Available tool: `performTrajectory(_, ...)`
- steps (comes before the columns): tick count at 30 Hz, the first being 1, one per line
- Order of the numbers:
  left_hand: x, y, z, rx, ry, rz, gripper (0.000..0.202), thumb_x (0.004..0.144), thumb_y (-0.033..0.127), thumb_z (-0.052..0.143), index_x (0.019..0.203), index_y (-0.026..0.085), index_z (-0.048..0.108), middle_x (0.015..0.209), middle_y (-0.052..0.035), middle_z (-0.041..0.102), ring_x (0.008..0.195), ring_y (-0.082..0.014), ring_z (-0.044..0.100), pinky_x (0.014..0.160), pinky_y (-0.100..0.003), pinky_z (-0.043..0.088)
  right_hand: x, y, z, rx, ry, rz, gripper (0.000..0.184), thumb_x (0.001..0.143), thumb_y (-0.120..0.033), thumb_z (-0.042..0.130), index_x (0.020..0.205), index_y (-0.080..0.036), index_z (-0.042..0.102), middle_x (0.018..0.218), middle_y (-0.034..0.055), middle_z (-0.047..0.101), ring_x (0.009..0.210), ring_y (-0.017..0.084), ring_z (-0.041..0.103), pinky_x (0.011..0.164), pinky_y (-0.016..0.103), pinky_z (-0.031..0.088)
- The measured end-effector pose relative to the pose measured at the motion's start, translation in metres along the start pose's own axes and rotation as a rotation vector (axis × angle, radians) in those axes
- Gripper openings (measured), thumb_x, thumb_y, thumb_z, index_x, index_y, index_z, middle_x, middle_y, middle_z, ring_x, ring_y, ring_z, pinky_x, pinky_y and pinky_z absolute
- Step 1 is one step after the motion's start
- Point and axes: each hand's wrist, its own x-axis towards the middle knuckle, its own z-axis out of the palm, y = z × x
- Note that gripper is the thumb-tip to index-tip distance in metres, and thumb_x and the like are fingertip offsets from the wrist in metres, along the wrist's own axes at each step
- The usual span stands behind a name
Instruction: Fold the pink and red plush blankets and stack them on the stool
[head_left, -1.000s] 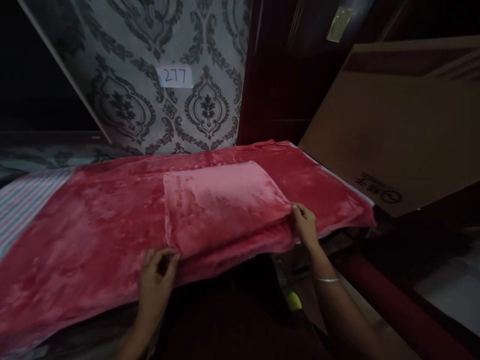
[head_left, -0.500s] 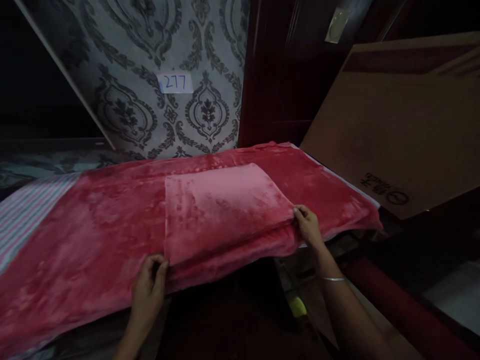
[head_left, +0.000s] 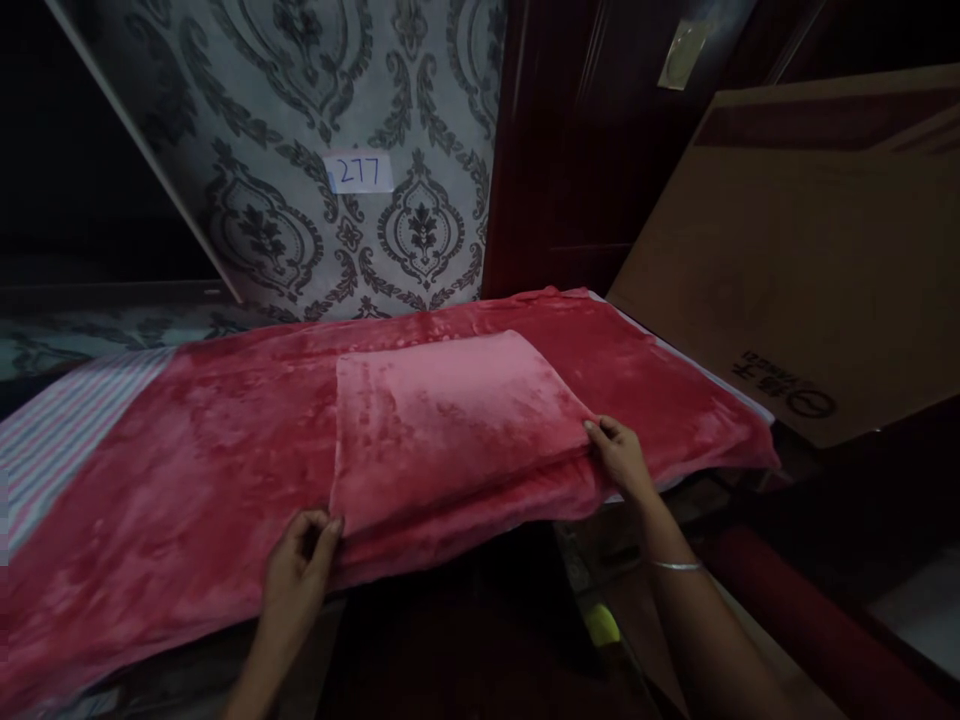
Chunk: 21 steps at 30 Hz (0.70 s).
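A pink plush cloth [head_left: 457,420], rectangular and lying flat, rests on a larger red plush blanket [head_left: 210,450] spread over a table-like surface. At the pink cloth's near left corner, my left hand [head_left: 296,560] pinches the edge between thumb and fingers. My right hand [head_left: 619,455], with a thin bangle on its wrist, grips the near right corner the same way. The near edge between the hands is drawn fairly straight, with a fold of red fabric just below it.
A striped cloth [head_left: 71,430] shows at the left end. A large cardboard sheet or box [head_left: 810,260] leans at the right. Behind stands a patterned wall [head_left: 420,110] with a "277" label [head_left: 360,172]. Something yellow-green [head_left: 602,624] lies low, below the right forearm.
The view has shifted slightly, so the scene sits a little further right and lower. Both hands keep their hold on the cloth's near corners, with hardly any movement.
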Motion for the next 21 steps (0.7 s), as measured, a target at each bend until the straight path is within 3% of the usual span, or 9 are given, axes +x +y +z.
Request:
performTrajectory(3, 0.007, 0.004, -0.006, 0.087, 0.030, 0.100, 0.044, 0.079, 0.066, 0.060, 0.073, 0.022, 0.057, 0.070, 0.0000, 0.058, 0.065, -0.0172, 0.056, 0.060, -0.028, 0.048, 0.005, 0.001, -0.003, -0.050, -0.024, -0.004, 0.046, 0.070, -0.065, 0.068, 0.077, -0.020, 0.070, 0.069, -0.0001, 0.065, 0.069, 0.018, 0.058, 0.068, 0.030, 0.047)
performTrajectory(6, 0.019, 0.026, -0.002, 0.243, 0.119, 0.361, 0.037, 0.089, 0.054, 0.053, 0.099, 0.021, 0.065, 0.103, -0.0101, 0.069, 0.098, -0.0257, 0.066, 0.088, -0.039, 0.054, 0.019, -0.008, -0.002, -0.138, 0.004, -0.061, 0.049, 0.077, -0.065, 0.061, 0.086, -0.019, 0.073, 0.090, 0.0065, 0.075, 0.090, 0.026, 0.067, 0.088, 0.038, 0.051)
performTrajectory(8, 0.029, 0.043, 0.010, 0.339, 0.048, 0.544, 0.042, 0.094, 0.045, 0.046, 0.123, 0.018, 0.062, 0.130, -0.0149, 0.065, 0.125, -0.0291, 0.059, 0.108, -0.047, 0.046, 0.031, -0.016, 0.004, -0.211, 0.010, -0.098, 0.048, 0.082, -0.061, 0.056, 0.094, -0.019, 0.075, 0.104, 0.0103, 0.077, 0.102, 0.029, 0.067, 0.096, 0.041, 0.050)
performTrajectory(10, 0.039, 0.055, 0.029, 0.454, -0.084, 0.668, 0.052, 0.096, 0.041, 0.044, 0.141, 0.015, 0.053, 0.148, -0.0169, 0.056, 0.141, -0.0308, 0.048, 0.119, -0.052, 0.035, 0.040, -0.022, 0.013, -0.300, 0.010, -0.132, 0.046, 0.085, -0.054, 0.053, 0.106, -0.019, 0.074, 0.114, 0.0122, 0.076, 0.108, 0.029, 0.067, 0.098, 0.041, 0.050)
performTrajectory(12, 0.047, 0.055, 0.047, 0.601, -0.183, 0.691, 0.061, 0.095, 0.041, 0.045, 0.148, 0.011, 0.048, 0.156, -0.0198, 0.046, 0.148, -0.0348, 0.039, 0.121, -0.058, 0.029, 0.044, -0.023, 0.024, -0.389, -0.004, -0.169, 0.045, 0.086, -0.046, 0.054, 0.117, -0.019, 0.072, 0.119, 0.0129, 0.075, 0.110, 0.029, 0.068, 0.097, 0.040, 0.051)
performTrajectory(15, 0.053, 0.037, 0.064, 0.787, -0.212, 0.600, 0.067, 0.093, 0.046, 0.048, 0.148, 0.007, 0.049, 0.158, -0.0246, 0.042, 0.150, -0.0406, 0.034, 0.120, -0.064, 0.027, 0.040, -0.012, 0.034, -0.465, -0.025, -0.181, 0.044, 0.085, -0.036, 0.054, 0.121, -0.018, 0.071, 0.119, 0.0137, 0.075, 0.108, 0.029, 0.069, 0.094, 0.040, 0.052)
performTrajectory(18, 0.053, 0.017, 0.067, 0.845, -0.186, 0.566, 0.069, 0.094, 0.049, 0.048, 0.148, 0.007, 0.049, 0.159, -0.0246, 0.039, 0.150, -0.0397, 0.033, 0.120, -0.063, 0.028, 0.035, 0.003, 0.035, -0.457, -0.039, -0.169, 0.042, 0.086, -0.033, 0.050, 0.118, -0.015, 0.072, 0.117, 0.0152, 0.076, 0.107, 0.029, 0.070, 0.094, 0.041, 0.053)
performTrajectory(21, 0.053, 0.011, 0.065, 0.846, -0.180, 0.586, 0.070, 0.095, 0.050, 0.047, 0.149, 0.007, 0.049, 0.159, -0.0237, 0.040, 0.151, -0.0385, 0.033, 0.120, -0.061, 0.028, 0.039, 0.007, 0.031, -0.463, -0.058, -0.161, 0.042, 0.087, -0.034, 0.051, 0.116, -0.015, 0.073, 0.116, 0.0149, 0.076, 0.106, 0.029, 0.071, 0.092, 0.040, 0.053)
